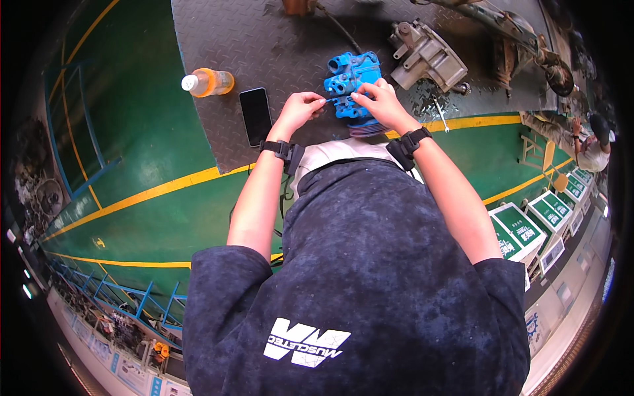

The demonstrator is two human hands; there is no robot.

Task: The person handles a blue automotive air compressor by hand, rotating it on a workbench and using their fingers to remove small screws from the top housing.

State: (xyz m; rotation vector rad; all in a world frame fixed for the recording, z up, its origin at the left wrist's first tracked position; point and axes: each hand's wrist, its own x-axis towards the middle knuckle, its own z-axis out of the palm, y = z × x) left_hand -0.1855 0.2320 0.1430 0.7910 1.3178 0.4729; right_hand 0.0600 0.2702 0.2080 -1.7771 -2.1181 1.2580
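A bright blue cast-metal machine part [360,69], with round ports and a dark grooved pulley-like end [367,129], lies on the dark tread-plate bench in front of me. My left hand [302,112] is at its left side, thumb and forefinger pinched at a thin blue piece that reaches toward the casting. Whether that piece is loose or attached, I cannot tell. My right hand [383,104] lies over the casting's right side, fingers curled against it, thumb and forefinger near its middle.
On the bench [228,138], a phone [255,117] and an orange bottle with a white cap [210,82] are to the left. A grey metal housing [428,56] and an open-ended wrench [441,115] are to the right. Another person [591,152] is far right.
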